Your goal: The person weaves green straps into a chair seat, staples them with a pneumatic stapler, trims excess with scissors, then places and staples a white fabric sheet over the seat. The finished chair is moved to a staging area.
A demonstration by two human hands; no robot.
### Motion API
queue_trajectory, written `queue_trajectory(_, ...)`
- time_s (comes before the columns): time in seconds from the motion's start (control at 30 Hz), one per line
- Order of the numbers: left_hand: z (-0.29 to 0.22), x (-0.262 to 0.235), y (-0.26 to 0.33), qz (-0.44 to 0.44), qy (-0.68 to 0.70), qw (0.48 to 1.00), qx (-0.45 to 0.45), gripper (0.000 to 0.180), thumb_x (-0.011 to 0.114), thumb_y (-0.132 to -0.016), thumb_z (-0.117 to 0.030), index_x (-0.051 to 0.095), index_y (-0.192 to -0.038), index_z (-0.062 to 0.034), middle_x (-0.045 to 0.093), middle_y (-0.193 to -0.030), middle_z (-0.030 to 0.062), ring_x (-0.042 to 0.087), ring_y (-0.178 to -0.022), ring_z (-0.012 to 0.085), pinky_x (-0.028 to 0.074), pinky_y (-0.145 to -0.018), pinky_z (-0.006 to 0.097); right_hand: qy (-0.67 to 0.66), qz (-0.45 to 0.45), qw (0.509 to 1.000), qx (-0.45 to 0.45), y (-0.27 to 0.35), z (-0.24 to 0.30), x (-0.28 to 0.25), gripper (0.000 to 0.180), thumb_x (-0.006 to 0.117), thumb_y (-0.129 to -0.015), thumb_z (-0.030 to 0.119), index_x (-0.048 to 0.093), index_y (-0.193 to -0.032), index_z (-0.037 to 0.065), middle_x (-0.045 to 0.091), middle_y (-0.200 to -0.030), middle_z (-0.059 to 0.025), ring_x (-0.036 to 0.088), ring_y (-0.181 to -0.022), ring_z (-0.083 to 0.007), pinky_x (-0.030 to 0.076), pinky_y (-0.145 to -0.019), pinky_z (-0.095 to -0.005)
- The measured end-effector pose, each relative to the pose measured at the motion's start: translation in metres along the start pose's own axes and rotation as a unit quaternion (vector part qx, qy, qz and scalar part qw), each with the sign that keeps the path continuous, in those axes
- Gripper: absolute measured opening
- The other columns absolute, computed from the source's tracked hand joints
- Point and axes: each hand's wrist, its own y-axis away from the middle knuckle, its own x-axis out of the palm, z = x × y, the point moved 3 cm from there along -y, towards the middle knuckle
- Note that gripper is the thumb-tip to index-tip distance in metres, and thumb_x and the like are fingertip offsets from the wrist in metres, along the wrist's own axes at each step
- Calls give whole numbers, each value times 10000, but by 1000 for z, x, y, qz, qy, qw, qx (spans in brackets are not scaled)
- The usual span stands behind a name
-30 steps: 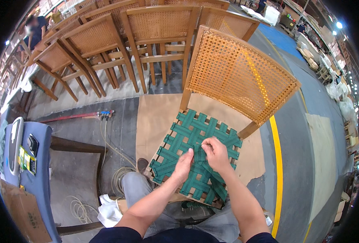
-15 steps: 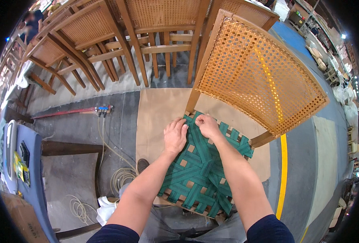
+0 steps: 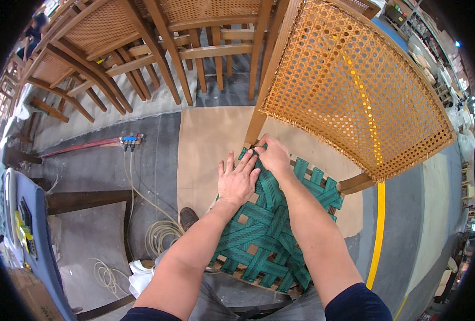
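The left hand (image 3: 237, 179) is laid flat and open, fingers spread, on the green webbing (image 3: 267, 230) just left of the frame's centre. The right hand (image 3: 274, 154) is closed over the strap ends at the webbing's far corner, touching the left hand's fingertips; whether a strap is actually pinched there cannot be told, since the fingers are curled out of sight.

The webbing fills the middle and lower centre of the frame, stretched over the wooden seat frame (image 3: 259, 278) of a chair. It is made of flat woven bands interlaced in a basket pattern, with small square gaps showing pale beneath. It is judged to be light, soft and springy, tough rather than fragile, with a ribbed surface giving fair grip; it is best taken by a loose strap end and pulled flat.

To the upper right, the chair's cane back (image 3: 355, 91) is seen: honey-coloured open mesh, stiff but likely brittle. Under the chair lies tan sheet board (image 3: 210, 144). More wooden chairs (image 3: 141, 48) are stacked across the top, and a coiled pale hose (image 3: 162, 235) lies at lower left.
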Motion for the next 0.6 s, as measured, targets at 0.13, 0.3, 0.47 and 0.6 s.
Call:
queue_trajectory(0.13,-2,1,0,-23,6,1000,6,483,457,-1113,-450,570,-1539,-253,469,-1664,-68,424,-1494,391,337,-1203,600,-32,9,999,-1,-8,-7,-9,260,778,-950,280,726,-1166,146,757,-925,-150,735,-942,-361,570,-860,-493)
queue_trajectory(0.3,-9,0,-7,-38,19,999,23,470,533,-1079,-445,606,-1499,-245,491,-1648,-63,557,-1362,403,448,-1126,558,-297,-20,955,15,38,-52,-49,361,790,-985,229,693,-1295,71,668,-803,-22,617,-672,-106,508,-611,-305)
queue_trajectory(0.47,-2,-4,-1,-73,21,997,25,435,633,-1029,-411,647,-1428,-238,597,-1554,-22,646,-1233,376,533,-1040,507,-399,-132,902,96,216,-157,-143,195,706,-1038,143,719,-1224,86,615,-790,40,558,-653,-72,462,-601,-245)
queue_trajectory(0.6,-11,-8,-4,-95,45,992,64,420,668,-1021,-351,665,-1413,-201,626,-1518,63,671,-1224,344,540,-1040,475,-293,-332,839,315,443,-286,-237,179,695,-1035,149,735,-1170,39,615,-759,22,568,-663,-75,474,-620,-257)
